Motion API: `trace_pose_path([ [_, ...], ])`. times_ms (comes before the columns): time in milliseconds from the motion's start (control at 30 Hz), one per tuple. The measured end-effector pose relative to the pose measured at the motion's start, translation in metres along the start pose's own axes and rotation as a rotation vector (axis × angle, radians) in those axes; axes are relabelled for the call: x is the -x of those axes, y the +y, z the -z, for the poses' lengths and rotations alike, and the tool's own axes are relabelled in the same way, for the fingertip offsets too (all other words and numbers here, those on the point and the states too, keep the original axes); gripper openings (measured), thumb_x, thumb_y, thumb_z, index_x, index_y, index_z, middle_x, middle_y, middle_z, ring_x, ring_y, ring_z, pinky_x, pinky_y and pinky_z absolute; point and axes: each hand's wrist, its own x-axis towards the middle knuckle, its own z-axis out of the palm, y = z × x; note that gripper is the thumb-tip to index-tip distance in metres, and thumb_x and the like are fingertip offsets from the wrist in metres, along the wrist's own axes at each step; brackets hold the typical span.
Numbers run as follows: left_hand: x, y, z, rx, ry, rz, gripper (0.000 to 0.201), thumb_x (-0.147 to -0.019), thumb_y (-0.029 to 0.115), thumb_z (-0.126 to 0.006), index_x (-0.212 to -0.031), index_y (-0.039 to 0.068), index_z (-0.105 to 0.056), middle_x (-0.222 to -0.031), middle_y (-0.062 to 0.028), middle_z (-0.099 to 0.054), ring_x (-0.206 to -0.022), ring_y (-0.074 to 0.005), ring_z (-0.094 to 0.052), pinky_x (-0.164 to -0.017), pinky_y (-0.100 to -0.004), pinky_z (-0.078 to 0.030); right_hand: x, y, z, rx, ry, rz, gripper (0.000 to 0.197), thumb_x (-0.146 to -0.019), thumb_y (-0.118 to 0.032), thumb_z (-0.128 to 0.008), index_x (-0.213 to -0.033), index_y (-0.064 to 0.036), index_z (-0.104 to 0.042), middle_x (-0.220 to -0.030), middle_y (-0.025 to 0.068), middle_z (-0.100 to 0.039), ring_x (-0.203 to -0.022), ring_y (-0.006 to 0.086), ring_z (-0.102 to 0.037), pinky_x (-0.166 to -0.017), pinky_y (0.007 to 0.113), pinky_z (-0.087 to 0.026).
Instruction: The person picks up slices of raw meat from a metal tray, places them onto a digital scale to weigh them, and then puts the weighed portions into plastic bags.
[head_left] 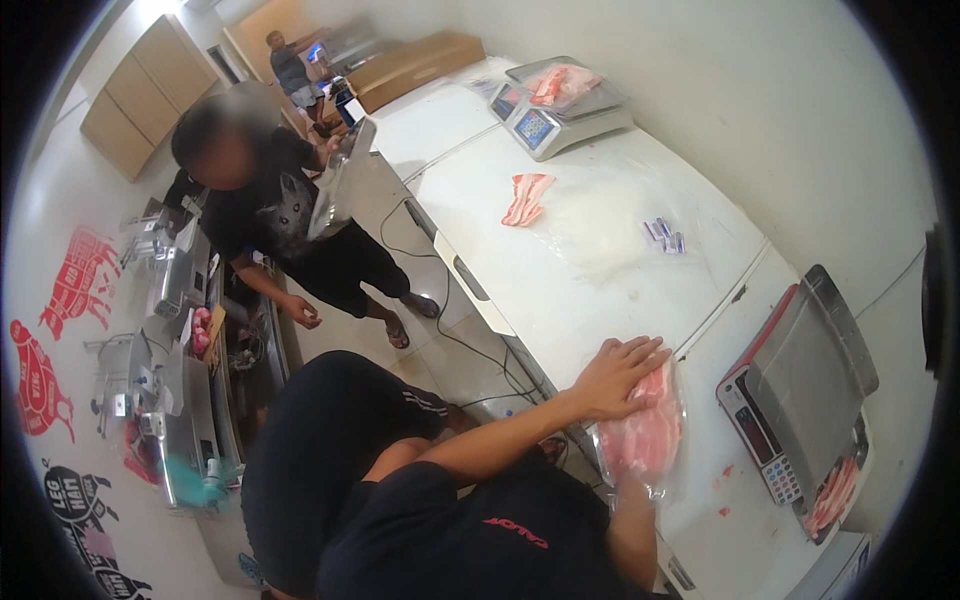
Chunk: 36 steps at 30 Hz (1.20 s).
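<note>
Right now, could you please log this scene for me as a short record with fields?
Left hand: flat, palm down on clear bag of sliced meat
Right hand: hidden under the bag's lower end
Surface: white chest freezer top
Nearby: empty scale, loose meat slices, far scale with bagged meat
Others: person in black holding foil bag

Bag of sliced meat (645, 435) lies on the bench (590, 270) at its near edge, left hand (618, 375) flat on top of the bag. Right of the bag: near scale (800, 395). Behind the bag, mid-bench: loose meat slices (527, 198). Farther behind: far scale (560, 110) with meat on its pan. Left of the bag, off the bench: a standing person (280, 215) on the floor.
</note>
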Motion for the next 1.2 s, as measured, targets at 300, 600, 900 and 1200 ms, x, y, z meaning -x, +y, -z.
trace_pose_path([
  [300,0.007,-0.016,-0.007,-0.004,-0.012,-0.084,0.085,-0.096,0.057,-0.059,-0.162,0.008,-0.039,-0.168,-0.0161,-0.039,-0.150,-0.0391,-0.042,-0.113,-0.0556,-0.035,-0.002,-0.005,-0.007,-0.081,-0.010,0.004,0.067,-0.103,-0.039,-0.056,-0.162,-0.0117,-0.040,-0.167,0.0127,-0.041,-0.151,0.0330,-0.041,-0.127,0.050,-0.030],
  [600,0.006,-0.004,0.000,-0.092,-0.022,-0.154,0.085,-0.096,0.059,-0.061,-0.161,0.007,-0.042,-0.172,-0.0161,-0.032,-0.157,-0.0377,-0.030,-0.118,-0.0606,-0.029,0.080,-0.013,0.080,0.575,0.035,0.150,0.062,-0.111,-0.040,-0.041,-0.166,-0.0097,-0.033,-0.170,0.0148,-0.034,-0.152,0.0300,-0.038,-0.125,0.047,-0.035],
  [900,0.002,0.008,-0.011,-0.269,-0.161,-0.142,0.105,-0.087,0.083,-0.054,-0.165,0.015,-0.040,-0.174,-0.0166,-0.028,-0.160,-0.0414,-0.024,-0.118,-0.0675,-0.022,0.065,-0.032,0.048,0.177,0.218,0.224,0.059,-0.113,-0.032,-0.047,-0.159,0.0032,-0.038,-0.163,0.0187,-0.043,-0.148,0.0338,-0.043,-0.125,0.051,-0.035],
  [1200,0.011,0.035,-0.009,-0.203,-0.304,-0.289,0.105,-0.087,0.087,-0.050,-0.164,0.017,-0.041,-0.172,-0.0156,-0.033,-0.160,-0.0413,-0.022,-0.122,-0.0692,-0.011,0.108,-0.001,0.028,0.399,0.635,0.592,0.033,-0.100,-0.002,-0.067,-0.132,0.0013,-0.061,-0.121,0.0092,-0.069,-0.107,0.0178,-0.068,-0.092,0.037,-0.059],
])
